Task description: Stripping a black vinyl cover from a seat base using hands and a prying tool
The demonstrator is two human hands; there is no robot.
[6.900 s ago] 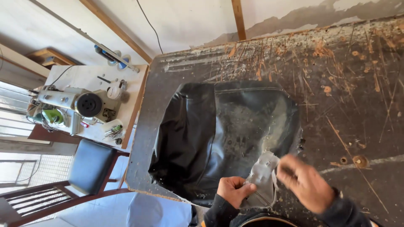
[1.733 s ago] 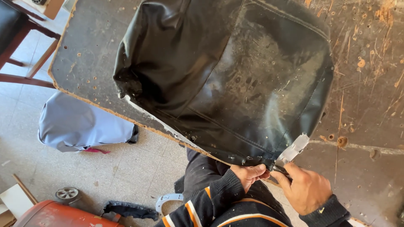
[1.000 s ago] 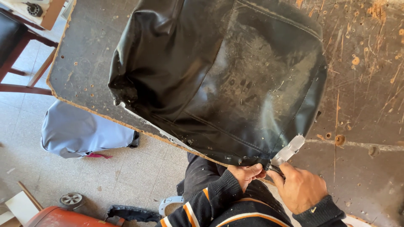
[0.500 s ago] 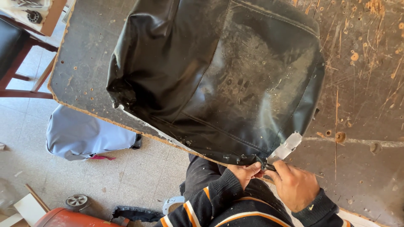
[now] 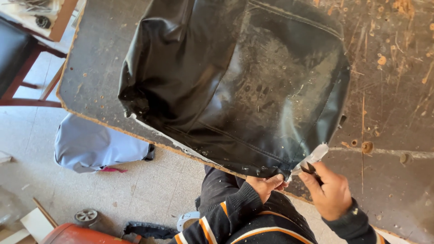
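At the near edge of the black seat cover [image 5: 253, 90] on the desk [image 5: 389, 135], the left hand [image 5: 266, 186] pinches its hem taut so the right hand [image 5: 330, 192], closed on a small dark tool [image 5: 308, 168], can work the pale lining strip [image 5: 312, 157].

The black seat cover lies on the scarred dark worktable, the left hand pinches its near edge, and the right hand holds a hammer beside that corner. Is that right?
Not quite. The right hand holds a small dark-handled cutting tool, not a hammer, as the head view shows. The rest stands: the black seat cover lies on the scarred dark worktable, and the left hand pinches its near edge.
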